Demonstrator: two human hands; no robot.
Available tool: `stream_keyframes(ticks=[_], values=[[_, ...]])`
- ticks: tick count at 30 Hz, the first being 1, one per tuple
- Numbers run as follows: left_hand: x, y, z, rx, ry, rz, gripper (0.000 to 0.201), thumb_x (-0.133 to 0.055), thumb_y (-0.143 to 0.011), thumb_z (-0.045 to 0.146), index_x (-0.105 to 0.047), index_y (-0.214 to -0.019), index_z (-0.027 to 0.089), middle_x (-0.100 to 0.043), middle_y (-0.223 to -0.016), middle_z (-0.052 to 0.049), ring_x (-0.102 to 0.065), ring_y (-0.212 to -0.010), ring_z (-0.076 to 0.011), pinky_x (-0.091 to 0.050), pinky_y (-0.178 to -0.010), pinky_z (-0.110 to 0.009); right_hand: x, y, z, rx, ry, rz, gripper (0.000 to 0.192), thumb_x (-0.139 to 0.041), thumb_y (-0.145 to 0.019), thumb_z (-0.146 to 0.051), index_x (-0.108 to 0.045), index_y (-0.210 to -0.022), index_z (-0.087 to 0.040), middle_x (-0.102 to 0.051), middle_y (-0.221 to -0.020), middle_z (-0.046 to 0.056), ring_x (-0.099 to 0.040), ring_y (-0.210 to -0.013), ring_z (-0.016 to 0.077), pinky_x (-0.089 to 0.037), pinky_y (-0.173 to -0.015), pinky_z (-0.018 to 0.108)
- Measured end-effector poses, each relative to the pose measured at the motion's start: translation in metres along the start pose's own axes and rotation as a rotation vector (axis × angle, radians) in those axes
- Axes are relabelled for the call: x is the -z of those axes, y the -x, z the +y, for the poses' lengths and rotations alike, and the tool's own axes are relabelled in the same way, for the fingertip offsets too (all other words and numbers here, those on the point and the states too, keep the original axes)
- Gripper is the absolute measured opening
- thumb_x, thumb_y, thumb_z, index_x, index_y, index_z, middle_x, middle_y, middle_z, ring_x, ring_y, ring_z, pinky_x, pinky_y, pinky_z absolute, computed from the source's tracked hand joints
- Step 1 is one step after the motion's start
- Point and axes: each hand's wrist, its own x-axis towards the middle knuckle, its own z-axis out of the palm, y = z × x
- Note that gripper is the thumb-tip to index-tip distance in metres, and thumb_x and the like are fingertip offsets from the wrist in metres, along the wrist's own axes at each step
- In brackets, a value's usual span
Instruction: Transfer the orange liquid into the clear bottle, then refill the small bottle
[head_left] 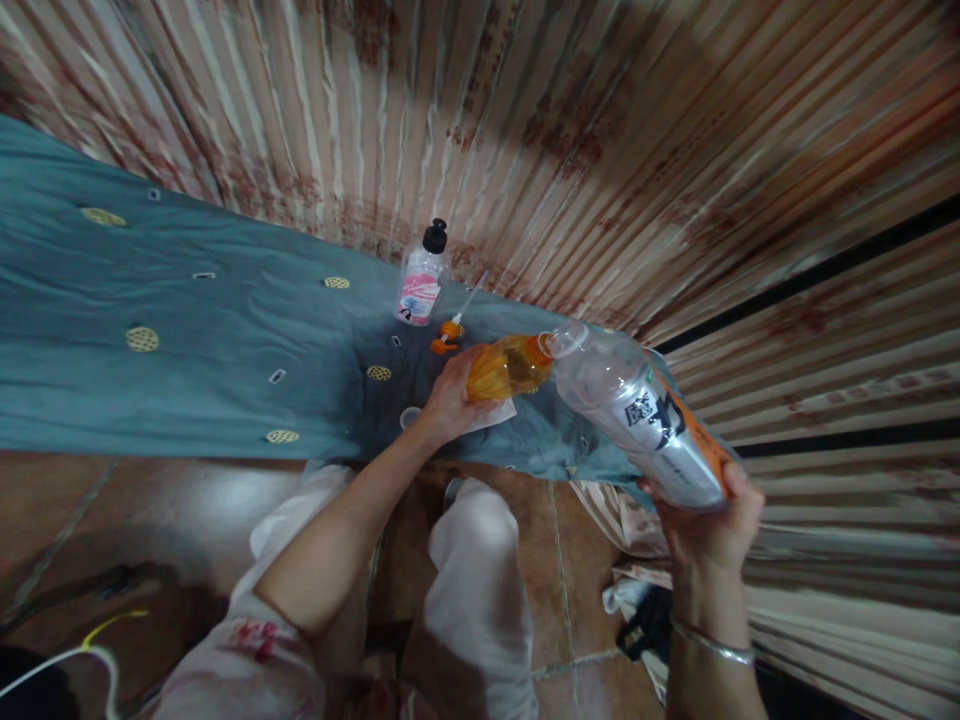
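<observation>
Orange bottle point(508, 368): small, translucent, amber-orange, lying nearly on its side above the teal cloth point(187, 350), its open neck turned toward the mouth of the larger bottle and just meeting it. Left hand point(450, 400): closed around the base end of the orange bottle, with a scrap of white paper point(495, 412) showing under the fingers. Clear bottle point(645, 415): large plastic drink bottle, tipped with its mouth toward the orange one, white ring at the neck, label in white, black and orange with large printed characters; it sits past the right edge of the cloth, over the floor. Right hand point(709, 520): gripping the clear bottle at its bottom end from below; a thin metal bangle point(712, 648) on the wrist. Pump top point(450, 328): orange nozzle with a white dip tube, lying loose on the cloth just beyond the left hand, near the far edge. Pump bottle point(421, 280): clear, pink label, black cap, upright at the far edge of the cloth against the curtain point(525, 120). Cloth: teal, with small yellow round patches and tiny dark squares, spread over a low surface whose kind cannot be told. Curtain: striped beige and rust, behind and to the right. Floor point(187, 520): brown tiles, with the person's white-trousered knees point(472, 560) over them.
</observation>
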Motion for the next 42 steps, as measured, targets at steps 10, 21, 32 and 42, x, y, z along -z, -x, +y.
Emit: stream_keyframes(ticks=[10, 21, 32, 42], values=[[-0.0007, -0.0005, 0.0030, 0.019, -0.004, -0.005, 0.072, -0.084, -0.065, 0.039, -0.058, -0.130, 0.021, -0.064, -0.131, -0.013, -0.060, -0.123, -0.0364, -0.045, -0.110, -0.057, -0.0005, 0.0008, -0.0002, -0.001, -0.006, -0.018, 0.052, -0.071, -0.055, -0.055, -0.075, -0.092, -0.018, -0.071, -0.082, 0.002, -0.064, -0.059, 0.0172, -0.048, -0.035, 0.025], [-0.0023, 0.0002, 0.0016, 0.058, 0.049, -0.013, 0.074, -0.084, -0.064, 0.038, -0.058, -0.131, 0.024, -0.062, -0.135, -0.011, -0.057, -0.127, -0.0364, -0.044, -0.112, -0.057, 0.0011, 0.0005, 0.0009, 0.013, 0.013, -0.009, 0.048, -0.068, -0.059, -0.054, -0.075, -0.091, -0.019, -0.070, -0.083, 0.002, -0.063, -0.059, 0.0173, -0.049, -0.037, 0.026], [-0.0003, -0.0007, 0.0058, 0.053, -0.022, -0.015, 0.072, -0.084, -0.064, 0.039, -0.059, -0.130, 0.024, -0.063, -0.133, -0.010, -0.059, -0.125, -0.0350, -0.044, -0.113, -0.054, 0.0017, 0.0005, 0.0016, 0.024, 0.003, -0.022, 0.047, -0.068, -0.062, -0.053, -0.074, -0.093, -0.019, -0.071, -0.084, 0.004, -0.063, -0.061, 0.0173, -0.045, -0.037, 0.024], [-0.0016, 0.0000, 0.0018, 0.037, -0.001, -0.006, 0.073, -0.085, -0.064, 0.037, -0.058, -0.130, 0.024, -0.063, -0.133, -0.011, -0.059, -0.125, -0.0362, -0.044, -0.112, -0.056, -0.0003, 0.0015, 0.0000, 0.021, 0.000, -0.015, 0.045, -0.069, -0.060, -0.052, -0.074, -0.090, -0.019, -0.071, -0.081, 0.003, -0.064, -0.059, 0.0173, -0.045, -0.036, 0.024]])
